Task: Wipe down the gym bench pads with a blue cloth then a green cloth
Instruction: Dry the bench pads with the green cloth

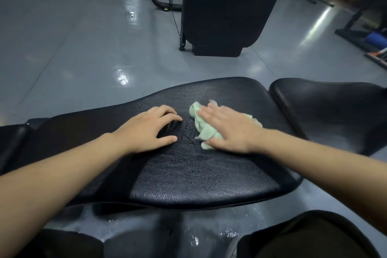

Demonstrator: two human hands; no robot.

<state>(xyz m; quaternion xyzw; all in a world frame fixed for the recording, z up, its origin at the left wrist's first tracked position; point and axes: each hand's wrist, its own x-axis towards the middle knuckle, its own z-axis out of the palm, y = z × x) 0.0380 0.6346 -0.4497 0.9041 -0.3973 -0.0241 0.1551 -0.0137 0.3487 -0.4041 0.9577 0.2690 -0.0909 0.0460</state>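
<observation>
Right hand (228, 130): fingers straight, pressed flat on green cloth (204, 126), palm down to spread load across the fabric. Cloth is bunched, lying on main bench pad (188, 174), approx. centre, toward its far edge. Left hand (149, 128): fingers spread and lightly bent, tips on the pad just beside the cloth, holding nothing; prob. bracing the body. Pad surface looks wet/glossy. Second pad (326, 107) sits adjacent at right. Blue cloth not in view; judged stage: green-cloth pass.
</observation>
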